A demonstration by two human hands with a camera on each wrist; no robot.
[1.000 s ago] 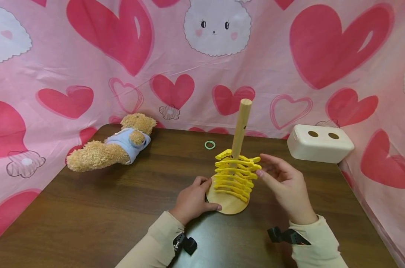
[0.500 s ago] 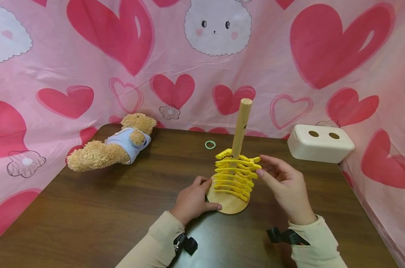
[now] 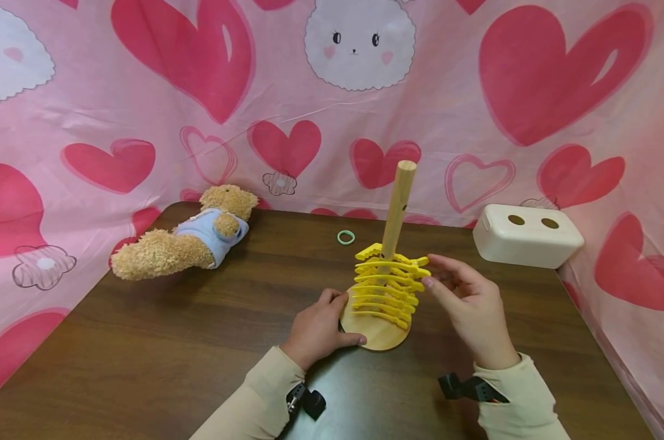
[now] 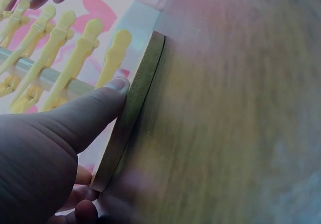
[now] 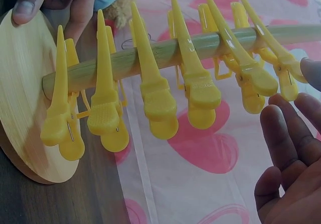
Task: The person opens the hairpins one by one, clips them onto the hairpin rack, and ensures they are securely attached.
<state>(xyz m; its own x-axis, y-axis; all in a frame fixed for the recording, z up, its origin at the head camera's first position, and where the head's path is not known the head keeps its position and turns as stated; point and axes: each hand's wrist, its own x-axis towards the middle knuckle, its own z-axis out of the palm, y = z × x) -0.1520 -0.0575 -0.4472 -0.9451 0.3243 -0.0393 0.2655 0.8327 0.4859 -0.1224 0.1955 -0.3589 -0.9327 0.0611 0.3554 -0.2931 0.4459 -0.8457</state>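
A wooden stand with a round base and an upright pole stands before me. Several yellow spring clips with long tapered arms are clamped along the pole, one above another. My left hand grips the near left edge of the base, thumb on its upper face and fingers round the rim. At the topmost clip, my right hand pinches the handle ends between thumb and fingertips. The clip's arms still lie across the pole.
On the back left of the wooden table lies a teddy bear in a blue top. A green ring is behind the stand. At the back right sits a white box with two round holes. Pink heart-patterned cloth encloses the table.
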